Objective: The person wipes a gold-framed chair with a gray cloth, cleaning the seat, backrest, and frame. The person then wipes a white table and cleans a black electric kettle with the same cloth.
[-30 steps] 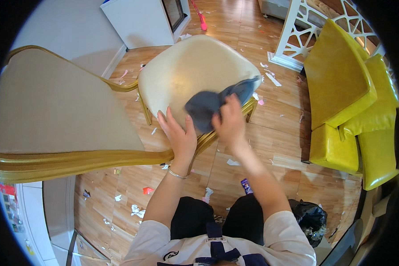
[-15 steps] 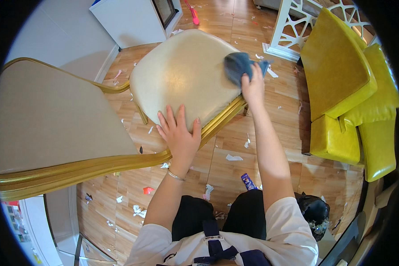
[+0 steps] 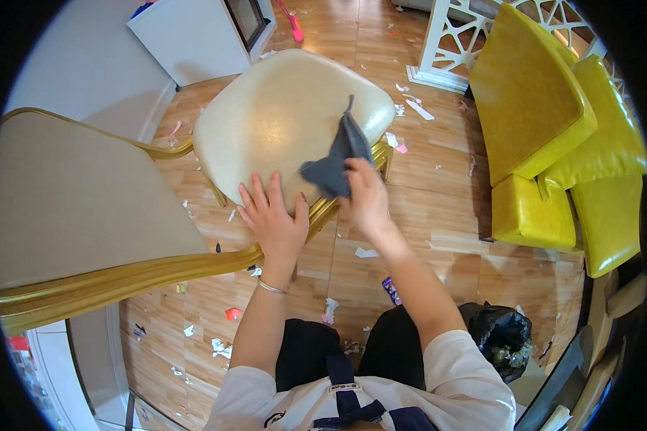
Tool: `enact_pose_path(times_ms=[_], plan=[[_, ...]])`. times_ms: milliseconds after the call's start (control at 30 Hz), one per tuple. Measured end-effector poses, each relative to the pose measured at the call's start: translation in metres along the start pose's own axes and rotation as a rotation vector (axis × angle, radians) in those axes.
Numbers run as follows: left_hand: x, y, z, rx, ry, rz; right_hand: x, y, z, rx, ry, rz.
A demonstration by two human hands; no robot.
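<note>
A gold-framed chair with a cream padded seat (image 3: 266, 108) stands before me, its tall backrest (image 3: 86, 194) to the left. My left hand (image 3: 274, 219) lies on the near part of the seat, fingers spread, holding nothing. Bunched in my right hand (image 3: 366, 194) is a dark blue-grey cloth (image 3: 334, 169). That cloth lies on the near right part of the seat, one corner sticking up toward the far side. My right fingers are curled round its near end, close to the gold seat rail (image 3: 322, 217).
Paper scraps (image 3: 366, 253) litter the wooden floor, with a purple wrapper (image 3: 392, 290) near my legs. A black-lined bin (image 3: 499, 341) stands right of me. Yellow armchair (image 3: 532, 108) and white lattice screen (image 3: 438, 72) are at the right; a white cabinet (image 3: 187, 43) stands far left.
My right hand has drawn the cloth from the seat's right edge nearer and leftward, toward my left hand. My left hand stays on the seat. The whole view has shifted slightly.
</note>
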State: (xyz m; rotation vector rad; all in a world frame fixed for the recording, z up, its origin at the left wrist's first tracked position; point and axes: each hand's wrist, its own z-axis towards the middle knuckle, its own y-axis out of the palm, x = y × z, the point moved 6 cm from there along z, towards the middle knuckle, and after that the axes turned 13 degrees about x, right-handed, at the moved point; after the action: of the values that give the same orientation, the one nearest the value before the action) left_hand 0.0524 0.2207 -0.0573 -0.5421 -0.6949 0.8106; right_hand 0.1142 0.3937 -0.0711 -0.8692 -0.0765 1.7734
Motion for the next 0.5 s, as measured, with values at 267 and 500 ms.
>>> enact_pose_path(times_ms=[267, 500], plan=[[0.014, -0.002, 0.0, 0.016, 0.007, -0.004, 0.125, -0.002, 0.036, 0.303, 0.617, 0.02], [0.006, -0.006, -0.002, 0.036, 0.024, 0.019, 0.032, -0.007, 0.026, 0.166, 0.255, -0.166]])
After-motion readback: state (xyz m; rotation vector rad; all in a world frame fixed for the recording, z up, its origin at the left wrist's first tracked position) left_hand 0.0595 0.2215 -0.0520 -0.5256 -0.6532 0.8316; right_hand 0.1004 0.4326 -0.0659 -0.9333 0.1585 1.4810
